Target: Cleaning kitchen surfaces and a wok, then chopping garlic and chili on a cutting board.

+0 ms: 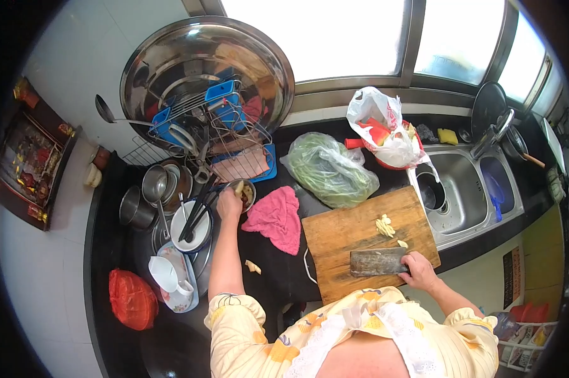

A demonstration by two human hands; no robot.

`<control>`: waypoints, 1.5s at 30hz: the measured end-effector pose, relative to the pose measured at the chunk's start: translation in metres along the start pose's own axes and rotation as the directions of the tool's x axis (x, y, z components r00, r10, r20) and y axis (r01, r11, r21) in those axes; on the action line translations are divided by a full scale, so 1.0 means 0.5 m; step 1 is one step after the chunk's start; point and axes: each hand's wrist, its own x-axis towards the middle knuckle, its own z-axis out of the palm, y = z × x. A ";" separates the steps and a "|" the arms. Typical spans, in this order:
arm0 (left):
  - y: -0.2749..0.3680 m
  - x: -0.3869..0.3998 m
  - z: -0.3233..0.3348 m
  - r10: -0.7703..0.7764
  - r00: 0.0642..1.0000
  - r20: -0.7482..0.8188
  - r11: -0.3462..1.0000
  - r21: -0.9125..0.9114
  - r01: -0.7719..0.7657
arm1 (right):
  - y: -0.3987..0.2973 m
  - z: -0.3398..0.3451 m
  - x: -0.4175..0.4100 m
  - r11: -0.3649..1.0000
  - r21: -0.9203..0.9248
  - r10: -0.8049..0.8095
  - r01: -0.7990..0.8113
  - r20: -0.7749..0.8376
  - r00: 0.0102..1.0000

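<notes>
My left hand [230, 204] is at a small metal bowl [251, 204], with a pale piece of what looks like ginger [239, 189] at its fingertips. Other pieces lie in that bowl, partly hidden by the hand. My right hand [418, 270] grips the handle end of a cleaver [377, 262], whose broad blade lies flat over a wooden cutting board [331, 241]. Beyond the blade sit a small heap of pale slices [385, 227] and a single slice [402, 244]. A knobby ginger piece [253, 267] rests on the black counter, left of the board.
A pink cloth [280, 217] lies between bowl and board. Behind it are a bag of green vegetables [331, 170] and a white plastic bag [374, 113]. A steel sink [459, 208] is at right. Bowls with chopsticks [197, 227], pans and a wire rack [237, 132] crowd the left.
</notes>
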 end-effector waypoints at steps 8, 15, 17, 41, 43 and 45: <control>-0.003 0.021 -0.026 0.011 1.000 0.026 1.000 -0.010 -0.010 | 0.003 0.004 0.000 0.999 0.005 0.032 -0.032 0.025 0.999; -0.033 0.011 -0.002 0.161 0.987 0.017 0.985 0.052 -0.162 | 0.001 0.003 0.002 0.999 -0.019 0.032 -0.031 0.034 0.999; -0.006 0.004 -0.011 0.235 0.968 0.087 0.969 0.061 -0.241 | 0.004 0.002 -0.001 0.999 -0.026 0.043 -0.042 0.027 0.999; 0.027 0.034 0.030 0.162 0.925 0.344 0.905 0.322 -0.278 | 0.007 0.006 0.003 0.999 -0.042 0.031 -0.030 0.005 1.000; 0.035 0.033 0.020 0.147 0.916 0.372 0.908 0.316 -0.274 | 0.008 0.004 0.002 0.999 -0.041 0.037 -0.037 0.004 0.999; 0.037 0.033 0.019 0.157 0.916 0.369 0.910 0.307 -0.279 | 0.008 0.002 0.003 0.999 -0.042 0.036 -0.035 0.015 0.999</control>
